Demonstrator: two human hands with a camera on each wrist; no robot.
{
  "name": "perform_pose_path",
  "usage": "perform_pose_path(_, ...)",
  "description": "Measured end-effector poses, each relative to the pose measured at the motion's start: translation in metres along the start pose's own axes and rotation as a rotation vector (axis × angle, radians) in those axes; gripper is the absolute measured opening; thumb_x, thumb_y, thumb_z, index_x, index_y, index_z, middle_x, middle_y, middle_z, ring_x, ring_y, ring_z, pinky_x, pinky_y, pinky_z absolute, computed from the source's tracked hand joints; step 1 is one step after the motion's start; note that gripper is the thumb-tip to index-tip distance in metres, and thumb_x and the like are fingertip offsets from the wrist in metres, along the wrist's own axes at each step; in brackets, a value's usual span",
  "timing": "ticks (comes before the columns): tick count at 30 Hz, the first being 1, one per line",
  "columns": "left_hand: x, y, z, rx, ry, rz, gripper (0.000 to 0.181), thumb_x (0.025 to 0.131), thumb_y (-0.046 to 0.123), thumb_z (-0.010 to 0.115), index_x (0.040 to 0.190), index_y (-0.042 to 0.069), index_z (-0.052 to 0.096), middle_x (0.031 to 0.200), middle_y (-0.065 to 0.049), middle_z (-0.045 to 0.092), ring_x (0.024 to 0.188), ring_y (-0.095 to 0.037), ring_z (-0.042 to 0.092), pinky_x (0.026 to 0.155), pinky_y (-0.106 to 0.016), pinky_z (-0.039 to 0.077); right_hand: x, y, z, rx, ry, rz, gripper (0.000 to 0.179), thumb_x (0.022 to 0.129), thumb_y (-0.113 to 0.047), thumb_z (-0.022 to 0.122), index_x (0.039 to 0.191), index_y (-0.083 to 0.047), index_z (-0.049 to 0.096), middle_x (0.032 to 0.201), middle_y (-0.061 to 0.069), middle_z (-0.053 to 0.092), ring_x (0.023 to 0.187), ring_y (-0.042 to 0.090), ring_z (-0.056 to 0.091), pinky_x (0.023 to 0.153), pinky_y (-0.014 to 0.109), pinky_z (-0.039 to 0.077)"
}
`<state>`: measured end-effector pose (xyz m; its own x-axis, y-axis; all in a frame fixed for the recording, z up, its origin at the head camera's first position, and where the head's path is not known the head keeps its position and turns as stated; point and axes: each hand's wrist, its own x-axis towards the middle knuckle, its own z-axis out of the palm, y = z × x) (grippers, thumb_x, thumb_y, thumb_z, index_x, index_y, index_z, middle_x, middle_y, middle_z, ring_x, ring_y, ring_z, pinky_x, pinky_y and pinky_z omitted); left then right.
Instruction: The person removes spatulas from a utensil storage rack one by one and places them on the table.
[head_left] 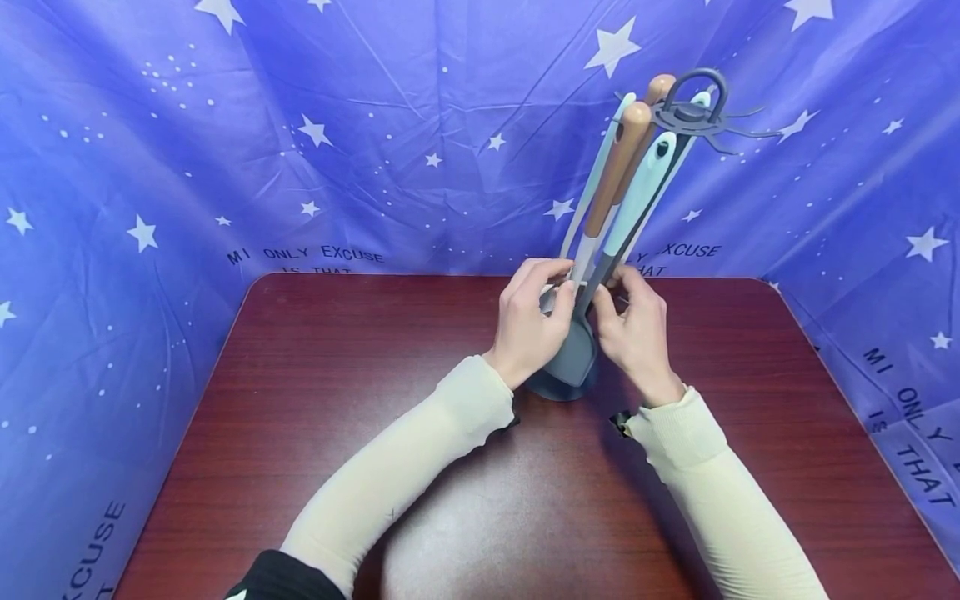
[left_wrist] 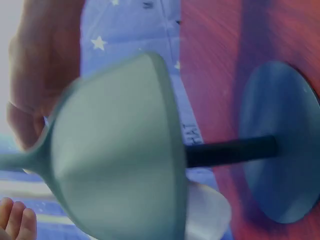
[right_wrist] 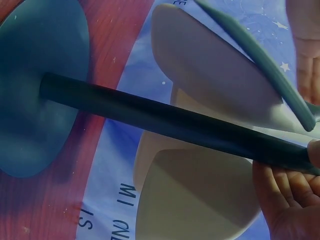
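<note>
A dark grey utensil stand (head_left: 690, 117), with a round base (left_wrist: 285, 145) and a straight pole (right_wrist: 165, 120), carries several hanging kitchen utensils. At the front hangs a turner (head_left: 573, 354) with a mint handle (head_left: 645, 183); brown handles (head_left: 618, 162) show beside it. My left hand (head_left: 528, 321), fingers bent, pinches a pale utensil shaft (head_left: 582, 257) left of the turner's neck. My right hand (head_left: 637, 333) grips the pole, its thumb and fingers (right_wrist: 282, 190) on either side. Pale, broad utensil heads (right_wrist: 200, 195) hang around the pole. The turner hides part of the pole in the head view.
The dark red wooden table (head_left: 360, 350) has rounded far corners. Behind and beside it hangs a blue-purple star-print cloth (head_left: 450, 125). Thin curved hooks (head_left: 742, 129) stick out to the right from the stand's top, under a loop handle (head_left: 708, 75).
</note>
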<state>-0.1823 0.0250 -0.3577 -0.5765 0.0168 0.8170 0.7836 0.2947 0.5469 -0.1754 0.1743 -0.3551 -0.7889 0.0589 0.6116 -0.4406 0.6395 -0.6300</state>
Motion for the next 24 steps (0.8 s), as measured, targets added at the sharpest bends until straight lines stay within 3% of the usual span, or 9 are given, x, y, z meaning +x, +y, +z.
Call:
perform_pose_path(4,0.0,0.01,0.0,-0.015,-0.003,0.026,0.024,0.087,0.01,0.067,0.106,-0.003,0.064,0.098,-0.012,0.062,0.088,-0.019,0.061,0.084,-0.019,0.048,0.0,0.001,0.0,-0.011,0.004,-0.015,0.011,0.089,-0.01,0.061,0.095,0.0,0.062,0.081,0.01,0.064,0.076,0.018,0.063,0.07,0.021,0.051)
perform_pose_path(9,-0.002,0.015,0.003,-0.006,-0.038,-0.005,0.028,0.085,0.011,0.071,0.108,-0.002,0.063,0.097,-0.01,0.062,0.085,-0.016,0.063,0.082,-0.017,0.049,0.0,0.003,0.0,-0.013,-0.001,-0.026,0.014,0.09,-0.011,0.061,0.098,0.0,0.062,0.083,0.012,0.064,0.075,0.018,0.061,0.068,0.012,0.044)
perform_pose_path(16,-0.003,0.016,0.007,0.035,-0.047,-0.034,0.023,0.083,0.01,0.073,0.104,0.002,0.066,0.092,-0.007,0.063,0.086,-0.012,0.063,0.082,-0.014,0.047,-0.001,0.003,0.001,-0.012,0.003,-0.014,0.014,0.088,-0.007,0.061,0.098,0.003,0.061,0.084,0.014,0.064,0.077,0.022,0.063,0.069,0.032,0.051)
perform_pose_path(21,-0.003,0.016,0.007,0.043,-0.034,-0.038,0.02,0.083,0.01,0.073,0.101,0.002,0.067,0.09,-0.006,0.063,0.083,-0.012,0.062,0.08,-0.014,0.047,-0.001,0.002,0.001,-0.016,0.005,-0.01,0.014,0.089,-0.009,0.062,0.098,0.002,0.062,0.084,0.013,0.065,0.078,0.022,0.063,0.071,0.019,0.047)
perform_pose_path(24,-0.003,0.016,0.007,0.023,-0.028,-0.035,0.019,0.084,0.008,0.072,0.1,0.001,0.066,0.09,-0.007,0.063,0.083,-0.013,0.062,0.079,-0.015,0.048,-0.001,0.002,0.001,-0.012,0.009,-0.011,0.013,0.089,-0.008,0.062,0.098,0.002,0.062,0.084,0.013,0.065,0.079,0.022,0.064,0.072,0.019,0.048)
